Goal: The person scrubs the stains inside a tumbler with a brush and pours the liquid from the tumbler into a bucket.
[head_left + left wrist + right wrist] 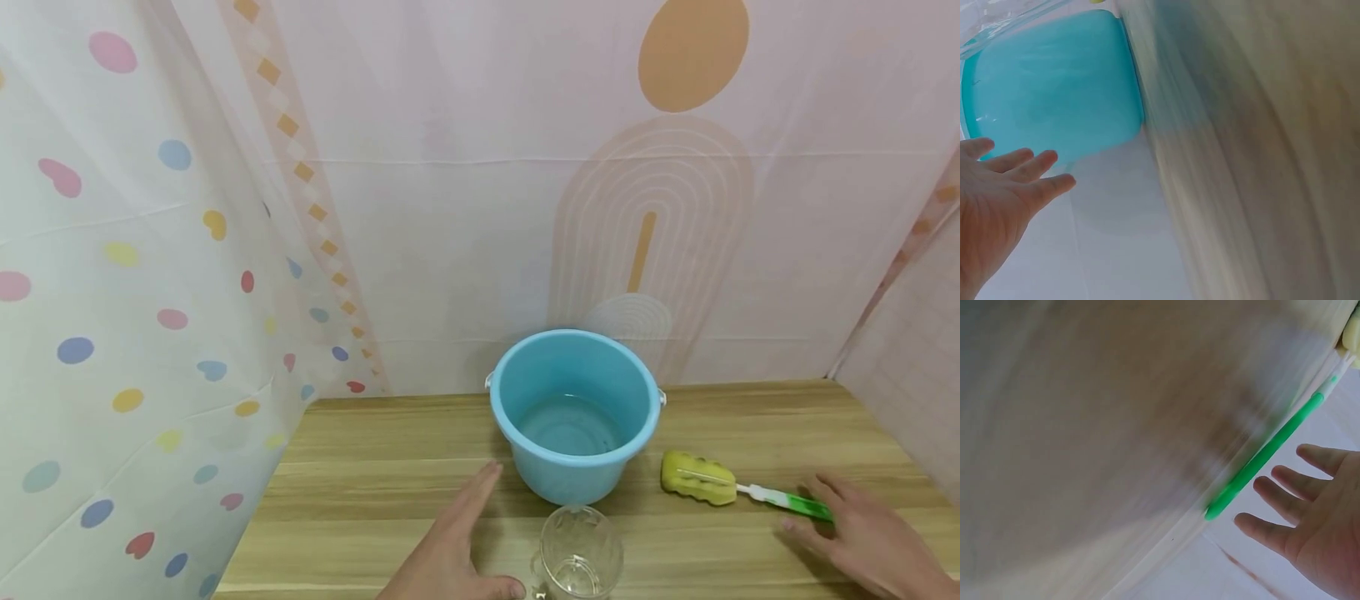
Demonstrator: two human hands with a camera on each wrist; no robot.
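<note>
Only the head view shows liquid (572, 429) in the bucket (570, 482). Wrist views show spread fingers: left hand (991, 203) near the bucket, right hand (1329, 519) beside the brush (1266, 456).

Glass (581, 554) before bucket (570, 482), brush (761, 494) right

– Saw the sponge brush (705, 480) whole?
– No; in the head view, lost the tip of the green handle (808, 506) behind the right hand (870, 529); in the right wrist view, much of the sponge head (1354, 337) past the edge.
– And from the left?
– Caught only a cropped strip of glass mug (1010, 26) and a blurred tabletop (1247, 137).
</note>
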